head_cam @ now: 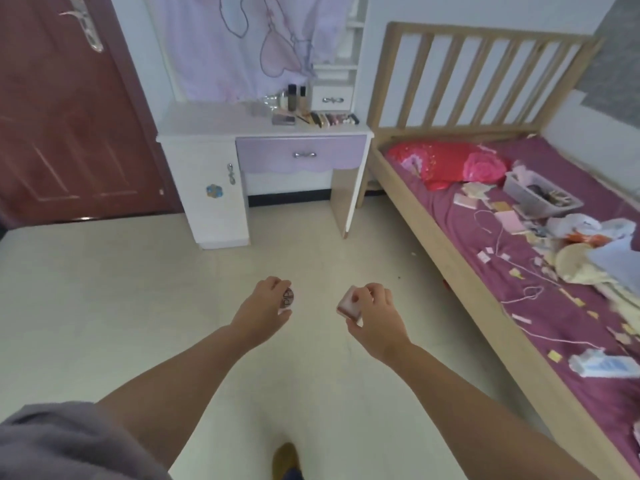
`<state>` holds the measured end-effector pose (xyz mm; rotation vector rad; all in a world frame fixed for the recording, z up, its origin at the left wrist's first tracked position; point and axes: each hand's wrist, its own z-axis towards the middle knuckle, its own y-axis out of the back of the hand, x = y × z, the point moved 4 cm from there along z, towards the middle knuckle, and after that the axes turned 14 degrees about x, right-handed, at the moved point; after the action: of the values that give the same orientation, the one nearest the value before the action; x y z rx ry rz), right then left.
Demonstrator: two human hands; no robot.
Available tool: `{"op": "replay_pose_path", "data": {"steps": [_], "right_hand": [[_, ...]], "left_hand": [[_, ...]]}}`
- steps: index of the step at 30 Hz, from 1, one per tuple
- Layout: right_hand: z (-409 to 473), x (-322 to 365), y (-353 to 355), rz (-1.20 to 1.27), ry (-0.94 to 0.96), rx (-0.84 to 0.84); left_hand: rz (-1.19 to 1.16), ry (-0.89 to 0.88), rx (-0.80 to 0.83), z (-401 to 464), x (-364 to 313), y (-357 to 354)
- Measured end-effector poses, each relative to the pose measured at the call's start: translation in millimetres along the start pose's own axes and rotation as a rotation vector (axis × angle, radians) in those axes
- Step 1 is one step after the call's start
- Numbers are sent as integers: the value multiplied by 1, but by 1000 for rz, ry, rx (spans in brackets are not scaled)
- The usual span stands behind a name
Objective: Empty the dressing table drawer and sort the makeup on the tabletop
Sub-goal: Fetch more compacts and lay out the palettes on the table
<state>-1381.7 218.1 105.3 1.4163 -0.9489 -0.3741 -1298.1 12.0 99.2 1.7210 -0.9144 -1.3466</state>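
The white dressing table [194, 124] stands across the room, its lilac drawer [301, 154] closed. Bottles [297, 98] and a row of makeup pieces [329, 118] sit on the right part of its top, beside a small white drawer box [331, 98]. Both my arms reach out over the floor, well short of the table. My left hand [265, 306] grips a small round compact [286, 298] with dark lettering. My right hand [375, 311] holds a small square pinkish compact [348, 305].
A wooden bed [450, 261] with a purple sheet runs along the right, strewn with packets, a cord, a clear bin [540, 195] and a red pillow [446, 162]. A dark red door [69, 116] is at the left. Pale tiled floor lies between me and the table.
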Motion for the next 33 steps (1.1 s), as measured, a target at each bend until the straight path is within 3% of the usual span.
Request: {"op": "replay_pose_path", "data": {"steps": [7,19,28,33], "right_hand": [[144,-24,38,-4,-53,-11],[453,-30,62,-7,166,49],[670,0,73,7,316,110],[790,21,66,5,286,109]], "left_hand": [[-17,-46,12,135,36,55],[-67,84,-44,367,152,138],[-107,260,-54,499,256,207],[-81,239,-32,594,329,247]]}}
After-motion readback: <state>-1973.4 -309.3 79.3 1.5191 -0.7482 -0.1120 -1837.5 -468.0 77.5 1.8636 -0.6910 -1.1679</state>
